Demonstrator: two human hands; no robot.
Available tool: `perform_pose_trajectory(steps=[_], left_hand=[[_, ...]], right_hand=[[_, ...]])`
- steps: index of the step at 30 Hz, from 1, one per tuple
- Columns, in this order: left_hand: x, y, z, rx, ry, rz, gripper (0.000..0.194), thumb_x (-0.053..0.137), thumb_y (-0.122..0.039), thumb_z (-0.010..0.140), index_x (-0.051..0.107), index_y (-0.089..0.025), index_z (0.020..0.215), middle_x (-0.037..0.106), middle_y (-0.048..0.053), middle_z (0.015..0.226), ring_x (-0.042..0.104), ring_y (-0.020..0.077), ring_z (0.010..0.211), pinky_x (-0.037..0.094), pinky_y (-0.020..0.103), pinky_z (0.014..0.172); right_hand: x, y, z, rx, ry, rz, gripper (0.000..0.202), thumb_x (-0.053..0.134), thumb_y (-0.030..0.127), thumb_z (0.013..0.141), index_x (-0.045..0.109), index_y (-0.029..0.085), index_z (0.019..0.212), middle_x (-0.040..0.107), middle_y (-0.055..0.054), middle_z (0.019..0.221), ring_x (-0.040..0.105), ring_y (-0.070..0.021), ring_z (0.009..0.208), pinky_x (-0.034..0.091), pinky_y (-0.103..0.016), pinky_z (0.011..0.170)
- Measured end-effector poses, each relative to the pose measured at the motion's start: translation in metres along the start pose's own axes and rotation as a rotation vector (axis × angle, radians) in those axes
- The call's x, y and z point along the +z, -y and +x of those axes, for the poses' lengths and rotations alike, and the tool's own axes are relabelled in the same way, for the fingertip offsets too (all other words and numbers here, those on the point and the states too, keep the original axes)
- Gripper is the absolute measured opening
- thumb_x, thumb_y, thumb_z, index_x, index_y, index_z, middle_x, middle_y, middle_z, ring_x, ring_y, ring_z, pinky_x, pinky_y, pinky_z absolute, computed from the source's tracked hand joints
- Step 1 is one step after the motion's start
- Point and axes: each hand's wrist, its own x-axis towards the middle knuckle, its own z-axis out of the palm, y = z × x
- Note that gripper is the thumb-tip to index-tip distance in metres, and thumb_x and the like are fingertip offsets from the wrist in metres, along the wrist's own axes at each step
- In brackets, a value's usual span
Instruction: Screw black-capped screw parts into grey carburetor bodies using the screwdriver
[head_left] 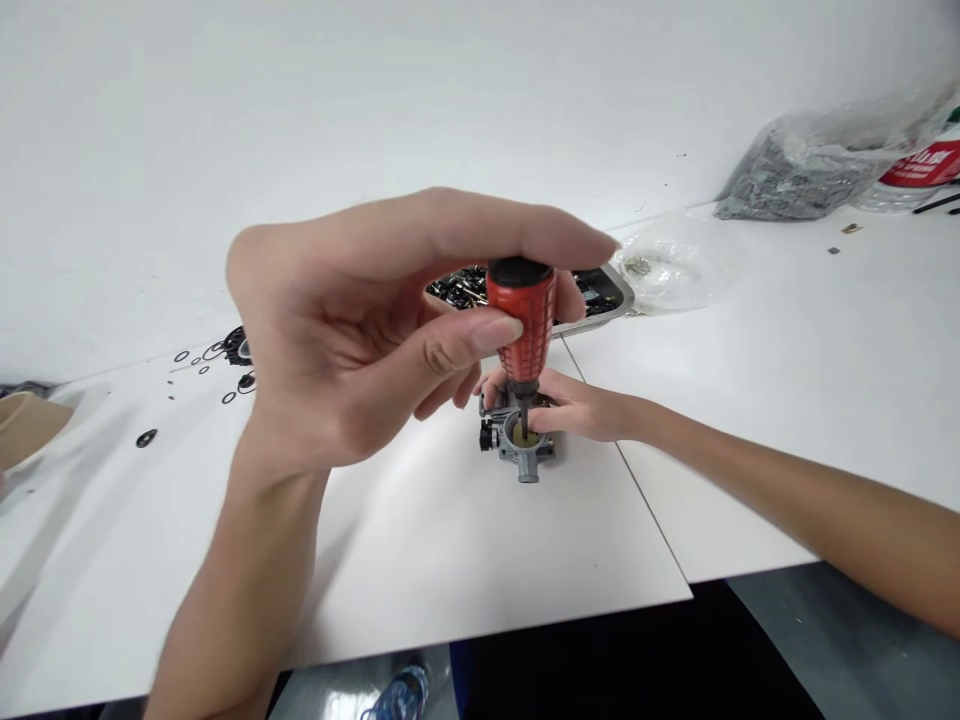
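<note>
My left hand (360, 320) is closed round the red handle of a screwdriver (529, 320), its index finger lying across the black cap and its thumb against the side. The screwdriver points straight down, its tip inside the round bore of a grey metal carburetor (529, 465). Something yellowish shows at the bottom of that bore. From the right, my right hand (581, 403) grips the carburetor against the white table; part of that grip is hidden behind the screwdriver. A black knob sticks out on the carburetor's left side.
A metal tray (619, 295) of small parts stands behind my hands. Black rings (229, 398) and small parts lie at the left. At the back right are a clear bag of grey pieces (795, 165), a plastic bag (675, 265) and a red-labelled bottle (922, 165).
</note>
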Motion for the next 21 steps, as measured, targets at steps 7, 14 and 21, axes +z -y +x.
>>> perform_pose_trajectory(steps=[7, 14, 21], left_hand=[[-0.004, 0.005, 0.005, 0.090, 0.001, 0.021, 0.037, 0.078, -0.013, 0.078, 0.074, -0.033, 0.109, 0.075, -0.001, 0.100, 0.070, 0.0201, 0.083, 0.059, 0.030, 0.045], [-0.001, 0.010, 0.006, 0.099, -0.061, 0.098, 0.041, 0.090, -0.029, 0.066, 0.072, -0.031, 0.103, 0.069, -0.003, 0.089, 0.071, 0.0156, 0.070, 0.056, 0.024, 0.041], [0.004, 0.020, 0.007, 0.063, 0.071, -0.301, 0.020, 0.084, -0.012, 0.072, 0.070, -0.012, 0.087, 0.062, -0.001, 0.075, 0.067, 0.0116, 0.067, 0.059, 0.024, 0.045]], right_hand=[[0.000, -0.001, 0.000, 0.039, -0.010, -0.002, 0.029, 0.055, 0.018, 0.087, 0.054, 0.020, 0.116, 0.060, -0.003, 0.094, 0.056, -0.0164, 0.085, 0.048, -0.029, 0.077], [-0.002, -0.006, 0.001, 0.010, -0.010, -0.008, 0.027, 0.058, 0.019, 0.088, 0.056, 0.019, 0.116, 0.063, -0.005, 0.102, 0.056, -0.0161, 0.085, 0.051, -0.029, 0.078], [-0.001, -0.011, 0.001, 0.014, -0.001, 0.044, 0.029, 0.062, 0.025, 0.088, 0.054, 0.020, 0.116, 0.062, -0.004, 0.099, 0.058, -0.0168, 0.084, 0.052, -0.032, 0.081]])
